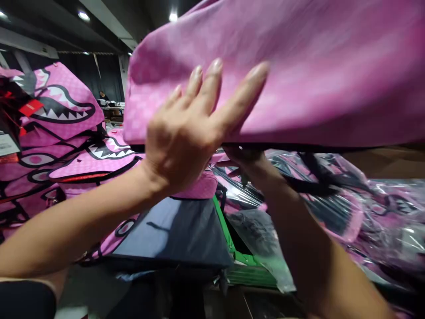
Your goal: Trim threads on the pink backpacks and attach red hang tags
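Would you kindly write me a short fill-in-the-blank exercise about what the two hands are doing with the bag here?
1. The left hand presses flat against the side of a raised bag whose colour is ____.
2. The right hand reaches up to the bag's ____ edge.
3. The stacked bags at the left are printed with a shark's eyes and jagged ____.
4. The bags at the right are wrapped in clear ____.

Missing words: pink; bottom; teeth; plastic

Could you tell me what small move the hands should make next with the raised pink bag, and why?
Probably steady it before anything else: the pink bag is held high, the left hand only rests flat and open on its side, and the right hand props it from underneath, largely hidden. Curling the left fingers around the edge seems safest.
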Available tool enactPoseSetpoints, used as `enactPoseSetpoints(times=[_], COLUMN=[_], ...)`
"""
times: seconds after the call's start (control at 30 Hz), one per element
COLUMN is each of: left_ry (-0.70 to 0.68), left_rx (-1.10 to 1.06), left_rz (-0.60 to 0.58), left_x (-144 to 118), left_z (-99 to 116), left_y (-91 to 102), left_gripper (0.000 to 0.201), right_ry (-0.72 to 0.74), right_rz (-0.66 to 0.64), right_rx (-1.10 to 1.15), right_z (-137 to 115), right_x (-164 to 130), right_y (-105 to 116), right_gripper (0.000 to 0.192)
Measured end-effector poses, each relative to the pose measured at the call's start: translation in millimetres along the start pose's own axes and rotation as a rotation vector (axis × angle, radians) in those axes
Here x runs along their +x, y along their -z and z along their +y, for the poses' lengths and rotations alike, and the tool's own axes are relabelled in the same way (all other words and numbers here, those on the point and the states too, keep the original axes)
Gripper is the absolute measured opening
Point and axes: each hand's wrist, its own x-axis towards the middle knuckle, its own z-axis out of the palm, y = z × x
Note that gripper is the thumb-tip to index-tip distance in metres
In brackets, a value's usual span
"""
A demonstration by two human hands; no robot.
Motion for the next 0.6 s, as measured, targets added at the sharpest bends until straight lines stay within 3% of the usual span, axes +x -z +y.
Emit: enactPoseSetpoints(times=[0.07,0.13,0.17,0.23,0.33,0.4,0.47,0.57,0.6], left_ry=[-0.009,0.030,0.045,0.104,0.198,0.235,0.202,0.147,0.208], left_rx=[-0.025,-0.070,-0.100,-0.154,-0.154,-0.127,-0.099,0.059,0.164], left_rz=[0.153,0.092,0.051,-0.127,-0.327,-0.390,-0.419,-0.375,-0.366], left_x=[-5.7,-21.1,-32.3,-60.3,-102.6,-119.6,-125.0,-123.9,-125.0], left_z=[-4.1,-11.1,-14.4,-17.8,-16.3,-18.1,-29.2,-64.4,-79.1], left_y=[-67.6,-144.9,-182.9,-249.5,-312.7,-324.8,-311.4,-252.6,-228.2], left_gripper=[0.052,0.049,0.050,0.050,0.053,0.049,0.055,0.065,0.072], right_ry=[-0.049,-0.187,-0.273,-0.438,-0.715,-0.768,-0.768,-0.760,-0.754], right_rz=[-0.106,-0.264,-0.341,-0.283,-0.237,-0.187,-0.127,-0.111,-0.136], right_rx=[0.074,0.057,0.029,0.008,-0.046,-0.068,-0.073,-0.066,-0.058], right_z=[17.7,57.5,83.0,135.5,194.7,214.9,223.8,226.1,225.3], right_x=[14.2,6.6,-2.8,-26.1,-57.4,-70.7,-78.4,-83.5,-84.5], right_y=[-21.7,-35.1,-36.7,-29.8,-5.4,9.3,17.4,14.8,10.3], right_gripper=[0.024,0.024,0.026,0.031,0.047,0.054,0.058,0.061,0.063])
